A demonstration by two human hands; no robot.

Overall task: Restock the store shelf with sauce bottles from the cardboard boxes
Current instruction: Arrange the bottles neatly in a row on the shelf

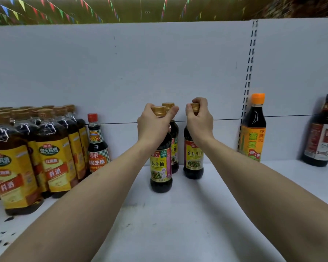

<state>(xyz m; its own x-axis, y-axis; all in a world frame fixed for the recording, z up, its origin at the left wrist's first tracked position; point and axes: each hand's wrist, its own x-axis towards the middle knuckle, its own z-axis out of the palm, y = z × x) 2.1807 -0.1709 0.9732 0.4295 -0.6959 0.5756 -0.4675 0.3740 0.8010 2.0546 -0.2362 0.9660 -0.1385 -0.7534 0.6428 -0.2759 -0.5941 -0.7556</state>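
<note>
Three dark sauce bottles with gold caps and yellow labels stand upright on the white shelf [178,214]. My left hand [152,125] grips the neck of the front left bottle [161,173] just under its cap. A second bottle [174,150] stands right behind it, partly hidden. My right hand [198,120] grips the cap and neck of the right bottle [193,161]. Both held bottles rest on the shelf surface. No cardboard box is in view.
Several large yellow-labelled cooking wine bottles [51,157] fill the shelf's left side, with a red-capped sauce bottle [97,146] beside them. An orange-capped bottle [253,129] stands to the right by the slotted upright [251,59]; a dark bottle [322,133] stands at far right.
</note>
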